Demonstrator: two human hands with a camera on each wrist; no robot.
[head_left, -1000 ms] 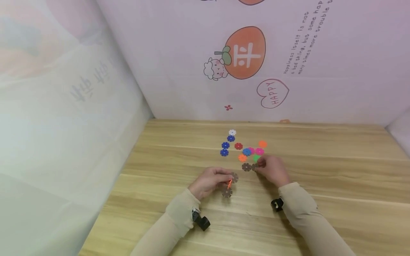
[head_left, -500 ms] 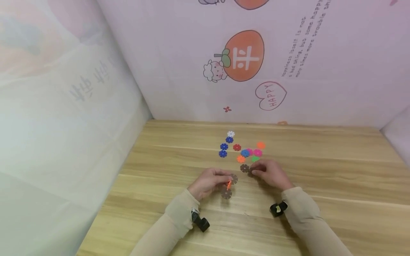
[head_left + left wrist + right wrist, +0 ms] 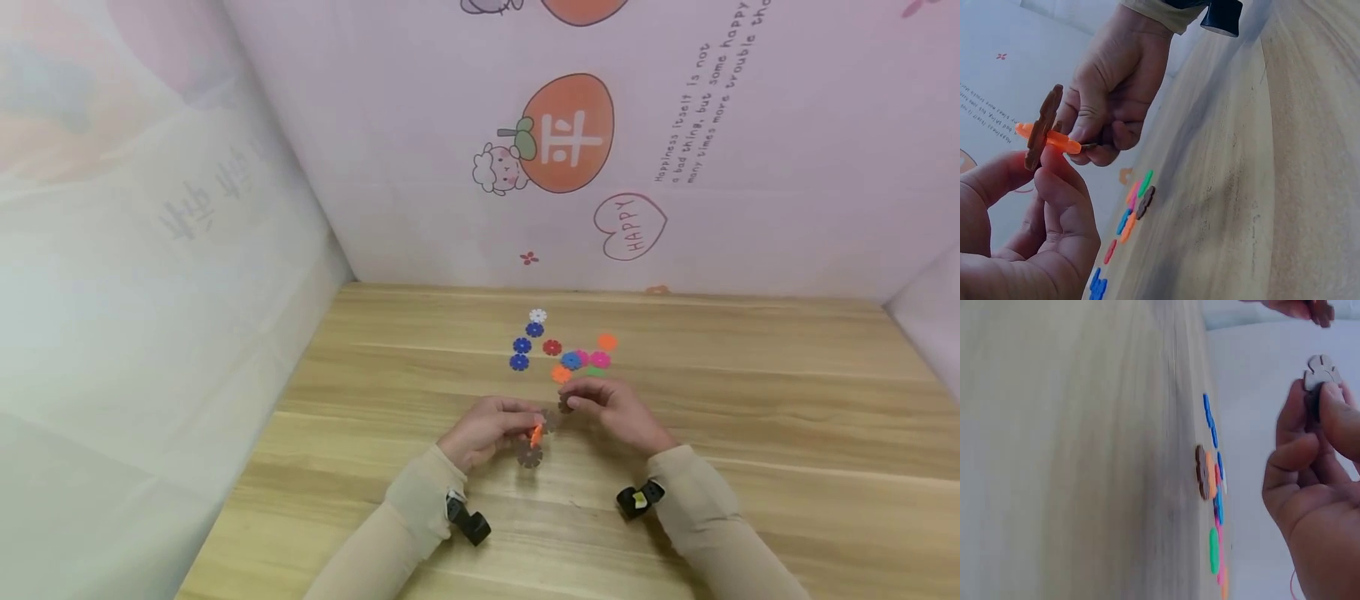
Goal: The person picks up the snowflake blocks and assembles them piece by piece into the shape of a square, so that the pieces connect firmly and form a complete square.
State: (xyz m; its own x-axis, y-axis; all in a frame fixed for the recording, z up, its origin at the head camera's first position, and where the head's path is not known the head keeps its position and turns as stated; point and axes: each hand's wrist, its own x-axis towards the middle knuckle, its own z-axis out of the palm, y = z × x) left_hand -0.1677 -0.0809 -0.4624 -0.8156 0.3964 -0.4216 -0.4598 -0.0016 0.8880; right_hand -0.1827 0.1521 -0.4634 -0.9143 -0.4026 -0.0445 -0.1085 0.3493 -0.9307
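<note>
A person's left hand (image 3: 491, 427) pinched a joined piece just above the near part of the wooden table (image 3: 412, 350), an orange disc (image 3: 536, 436) seen edge-on between two brown discs (image 3: 529, 456). The piece's long axis slanted from near left to far right; fingertips covered part of the farther brown disc. Just beyond, the right hand (image 3: 618, 412) pinched a single brown disc (image 3: 566, 403) between thumb and finger, its free edge toward the left hand and much of its face hidden. One more brown disc (image 3: 1145, 202), blocked from the head view by the right hand, lay on the table. Past it lay two orange discs (image 3: 562, 374), one partly covered green disc (image 3: 597, 372), two pink discs (image 3: 601, 360), one light blue disc (image 3: 571, 361), one red disc (image 3: 552, 347), three dark blue discs (image 3: 521, 345) and, farthest, one white disc (image 3: 537, 316). Behind stood a printed backdrop (image 3: 420, 167), its lettering cut off at the top.
</note>
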